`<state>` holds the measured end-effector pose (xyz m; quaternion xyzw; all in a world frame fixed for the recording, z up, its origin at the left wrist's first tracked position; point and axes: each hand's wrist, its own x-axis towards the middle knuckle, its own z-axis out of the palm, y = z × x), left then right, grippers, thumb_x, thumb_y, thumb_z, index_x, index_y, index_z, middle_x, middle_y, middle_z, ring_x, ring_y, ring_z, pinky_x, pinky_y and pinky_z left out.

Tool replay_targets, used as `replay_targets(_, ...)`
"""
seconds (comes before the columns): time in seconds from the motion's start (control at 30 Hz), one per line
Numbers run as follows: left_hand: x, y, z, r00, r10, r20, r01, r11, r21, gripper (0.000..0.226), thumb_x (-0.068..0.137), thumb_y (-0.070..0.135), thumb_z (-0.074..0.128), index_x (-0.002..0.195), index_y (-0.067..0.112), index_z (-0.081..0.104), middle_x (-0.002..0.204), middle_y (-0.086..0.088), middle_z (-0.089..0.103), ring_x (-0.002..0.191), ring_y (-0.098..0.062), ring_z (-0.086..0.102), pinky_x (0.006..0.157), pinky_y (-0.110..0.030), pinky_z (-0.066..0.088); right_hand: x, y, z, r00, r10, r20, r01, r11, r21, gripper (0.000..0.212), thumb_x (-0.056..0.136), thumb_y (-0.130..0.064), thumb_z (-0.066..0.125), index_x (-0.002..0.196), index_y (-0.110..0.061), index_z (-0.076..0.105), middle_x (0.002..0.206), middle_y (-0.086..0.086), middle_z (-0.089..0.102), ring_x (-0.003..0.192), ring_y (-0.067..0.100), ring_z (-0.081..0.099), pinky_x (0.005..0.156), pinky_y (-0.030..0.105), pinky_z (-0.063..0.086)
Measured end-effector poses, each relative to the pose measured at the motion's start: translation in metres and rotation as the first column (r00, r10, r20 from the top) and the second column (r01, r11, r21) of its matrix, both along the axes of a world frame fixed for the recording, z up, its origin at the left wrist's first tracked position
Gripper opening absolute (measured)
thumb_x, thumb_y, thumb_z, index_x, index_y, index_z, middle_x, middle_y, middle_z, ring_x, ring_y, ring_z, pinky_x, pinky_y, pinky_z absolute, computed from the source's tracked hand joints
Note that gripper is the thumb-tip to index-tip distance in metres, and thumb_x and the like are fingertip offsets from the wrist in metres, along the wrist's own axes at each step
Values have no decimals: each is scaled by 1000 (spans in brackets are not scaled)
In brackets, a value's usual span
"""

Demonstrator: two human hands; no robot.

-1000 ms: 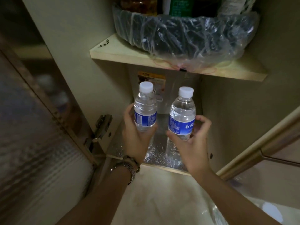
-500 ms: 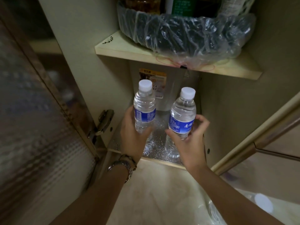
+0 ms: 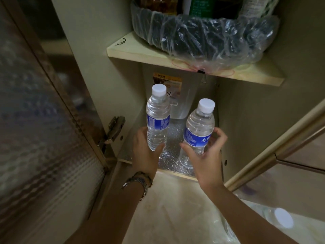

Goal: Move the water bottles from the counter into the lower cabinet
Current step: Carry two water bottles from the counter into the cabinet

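The left hand curls around the lower body of the left bottle, thumb across the front; the bottle stands nearly upright, cap up, long axis vertical. The right hand grips the right bottle at its blue label, thumb on one side and fingers on the other; this one leans a little, its cap tipped rightward. Both are clear ribbed plastic with white screw caps and blue wraps, held in the lower cabinet opening over the floor liner, a glittery embossed foil. Whether either base touches it is unclear. Above, a pale shelf carries a basket wrapped in crinkled clear film. The left wrist wears a metal-link watch.
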<state>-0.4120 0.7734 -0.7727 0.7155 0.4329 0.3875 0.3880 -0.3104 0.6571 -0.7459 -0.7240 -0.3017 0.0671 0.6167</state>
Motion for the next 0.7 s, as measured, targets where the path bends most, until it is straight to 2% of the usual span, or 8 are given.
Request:
replay_targets(0.1,2,2,0,1000,1,-25,0,999,33,58,72,17,78,121,18,47,117,0,50,101,-2,42,82,-19,33,2,1,0,1000,21,-17,-21,999,31,82,68,-12,84,130,-20,30,122,-9,53,103,-12,55,84,7,45)
replay_targets(0.2,4,9,-2,999,-19,-44,23,994,109,56,74,17,76,122,15,47,115,-3,50,94,7,34,76,-8,25,3,2,-2,998,23,-58,-19,997,70,81,68,-9,84,127,-26,31,120,-17,52,108,-6,56,91,19,47)
replay_targets(0.33,9,17,-2,997,-10,-74,19,992,123,60,75,18,75,126,16,45,119,-6,50,93,11,30,74,-9,24,3,-1,-3,997,20,-69,-14,996,91,82,68,-11,84,128,-27,30,124,-15,51,113,-1,54,95,23,46)
replay_targets(0.43,9,16,1,997,-3,-79,10,996,94,63,75,17,76,128,19,43,122,-4,50,100,3,36,81,-16,29,3,-3,-5,995,35,-88,-27,995,92,82,68,-7,83,129,-25,31,127,-9,51,114,0,53,95,20,47)
replay_targets(0.53,6,13,2,998,-22,-56,26,996,79,60,76,14,75,127,18,43,122,-5,50,110,-14,48,85,-25,35,4,-7,-8,992,67,-109,-58,995,82,82,70,-1,81,132,-22,31,125,-15,50,113,0,55,92,16,47)
replay_targets(0.6,1,8,0,994,-33,-103,41,996,81,55,79,14,71,126,16,42,122,-5,50,112,-17,47,85,-24,34,3,-11,-11,992,72,-104,-65,996,64,81,70,-3,81,132,-22,32,123,-17,51,111,-4,54,90,14,47)
replay_targets(0.63,-2,5,-1,990,-39,-137,53,994,98,52,81,15,69,126,16,42,123,-5,49,112,-17,46,85,-23,33,2,-12,-13,993,63,-99,-58,997,55,79,71,-4,81,131,-22,34,123,-16,52,111,-4,53,92,17,48)
replay_targets(0.7,-9,-1,-2,979,-71,-192,98,986,134,50,84,16,65,128,19,41,125,-3,45,112,-17,46,84,-25,35,1,-15,-20,994,40,-104,-36,998,46,76,70,-5,81,129,-23,36,121,-13,54,112,0,54,97,33,49)
